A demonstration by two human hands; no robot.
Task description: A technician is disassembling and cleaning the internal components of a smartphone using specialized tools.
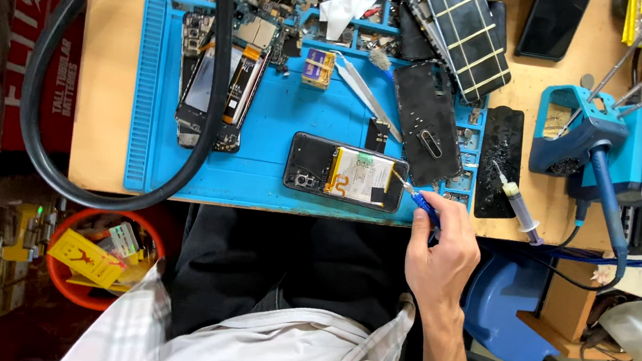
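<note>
Now | right hand (443, 249) grips blue screwdriver (421, 202) | tip on opened phone (345, 172)

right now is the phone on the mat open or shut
Open: the phone lies with its back off, battery and inner parts bare, and the right hand holds a blue tool at its edge.

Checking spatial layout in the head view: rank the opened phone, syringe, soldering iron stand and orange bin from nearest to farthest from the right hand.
From the right hand:
1. Opened phone, just left of the fingertips.
2. Syringe, right of the hand.
3. Soldering iron stand, upper right.
4. Orange bin, far left, below the table.
</note>
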